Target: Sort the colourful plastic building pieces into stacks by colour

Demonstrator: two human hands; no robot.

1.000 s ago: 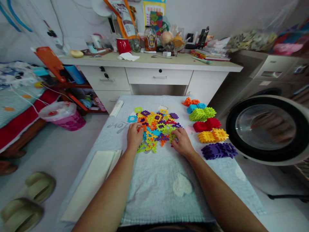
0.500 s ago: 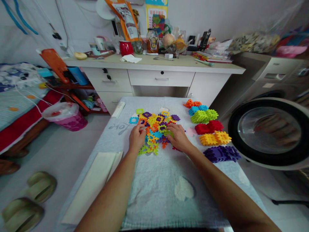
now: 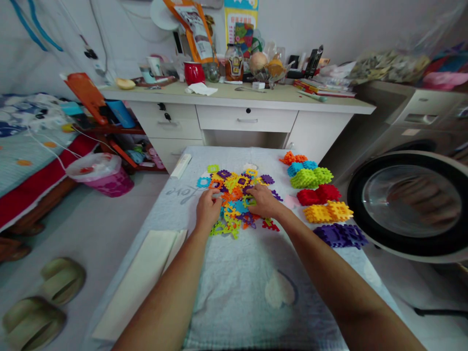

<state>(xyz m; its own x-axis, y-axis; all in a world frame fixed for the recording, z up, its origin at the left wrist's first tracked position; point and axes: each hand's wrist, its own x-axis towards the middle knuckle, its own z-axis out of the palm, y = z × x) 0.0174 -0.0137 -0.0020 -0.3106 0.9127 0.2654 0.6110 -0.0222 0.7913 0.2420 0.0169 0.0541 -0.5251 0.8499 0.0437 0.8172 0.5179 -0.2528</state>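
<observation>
Mixed pile of toothed plastic pieces [image 3: 237,206], far half of the cloth [image 3: 237,287]. I see the left hand [image 3: 208,209] curled at its left edge, the right hand [image 3: 263,201] bent over its right side; I cannot tell whether either holds anything. I would pinch 1 piece at a time, lest overlapping teeth drag neighbours. Right, far to near: 6 single-colour groups [image 3: 319,194].

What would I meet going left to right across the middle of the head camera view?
Pink bin with plastic liner, slim white oblong object, bare left hand, middle of the multicoloured pile of notched plastic pieces, bare right hand, stacked red notched plastic pieces, round glass washing-machine door.
</observation>
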